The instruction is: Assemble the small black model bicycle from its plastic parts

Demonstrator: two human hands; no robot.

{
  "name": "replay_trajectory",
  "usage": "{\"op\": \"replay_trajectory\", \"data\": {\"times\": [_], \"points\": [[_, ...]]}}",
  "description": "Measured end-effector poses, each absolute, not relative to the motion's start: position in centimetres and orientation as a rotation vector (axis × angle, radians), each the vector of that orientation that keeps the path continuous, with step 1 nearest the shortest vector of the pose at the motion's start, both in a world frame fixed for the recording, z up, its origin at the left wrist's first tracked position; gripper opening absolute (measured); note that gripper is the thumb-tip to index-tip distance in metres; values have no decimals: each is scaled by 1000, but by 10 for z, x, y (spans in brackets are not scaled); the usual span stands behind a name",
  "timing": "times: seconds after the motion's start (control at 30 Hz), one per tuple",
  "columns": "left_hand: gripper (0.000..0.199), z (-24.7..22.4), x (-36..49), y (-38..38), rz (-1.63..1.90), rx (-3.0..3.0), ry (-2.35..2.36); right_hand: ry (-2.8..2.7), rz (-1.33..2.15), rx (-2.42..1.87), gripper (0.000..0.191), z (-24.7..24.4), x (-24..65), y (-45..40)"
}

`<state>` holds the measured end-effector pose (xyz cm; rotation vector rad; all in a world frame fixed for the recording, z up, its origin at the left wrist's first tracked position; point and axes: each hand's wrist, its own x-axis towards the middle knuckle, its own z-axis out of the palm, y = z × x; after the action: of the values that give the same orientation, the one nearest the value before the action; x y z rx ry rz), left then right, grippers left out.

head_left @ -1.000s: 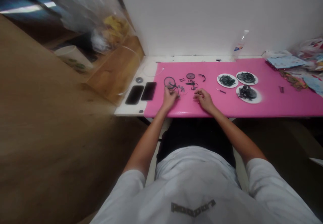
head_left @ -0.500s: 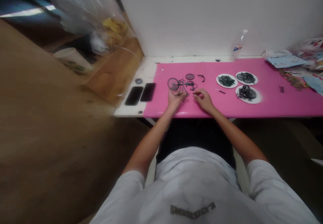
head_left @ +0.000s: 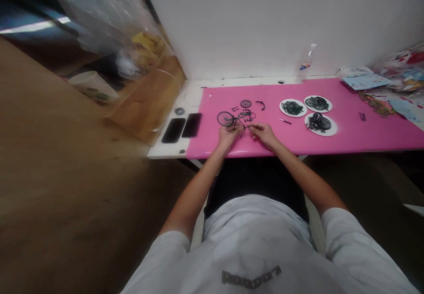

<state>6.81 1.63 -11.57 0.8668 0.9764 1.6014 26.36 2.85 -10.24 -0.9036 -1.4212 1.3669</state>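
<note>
A small black model bicycle frame with one wheel fitted [head_left: 225, 118] is held above the pink mat, with my left hand [head_left: 229, 136] closed around its lower part. My right hand [head_left: 262, 134] pinches at the right end of the frame; whatever tiny piece sits between its fingertips is too small to make out. Just beyond the hands lie a loose wheel [head_left: 245, 103], a curved black part [head_left: 260, 105] and several small black pieces [head_left: 247, 116]. To the right of my right hand rests a small screwdriver [head_left: 285, 121].
Three white plates hold black parts: one at the left [head_left: 282, 109], one behind [head_left: 330, 104], one in front [head_left: 333, 129]. Two phones [head_left: 174, 130] lie at the table's left end. A clear bottle [head_left: 308, 57] stands by the wall; bags and papers [head_left: 366, 81] fill the right.
My right hand has moved left, its fingertips now meeting the bicycle frame where a gap showed before. The left hand keeps its hold. The camera view has shifted slightly.
</note>
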Motion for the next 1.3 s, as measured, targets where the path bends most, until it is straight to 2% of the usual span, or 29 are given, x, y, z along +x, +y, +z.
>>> {"op": "replay_trajectory", "data": {"times": [0.4,0.6,0.9,1.07,1.3], "points": [[51,-118,66,15,1556,941,996,-1186,1698,-830,43,-105,267,28],[51,-118,67,15,1577,960,999,-1199,1776,-747,55,-103,268,28],[57,-119,70,17,1566,951,968,-1151,1805,-781,33,-110,268,34],[56,-120,70,17,1588,965,962,-1134,1844,-786,34,-106,269,33],[59,-121,69,18,1545,1014,957,-1137,1899,-786,25,-98,272,30]]}}
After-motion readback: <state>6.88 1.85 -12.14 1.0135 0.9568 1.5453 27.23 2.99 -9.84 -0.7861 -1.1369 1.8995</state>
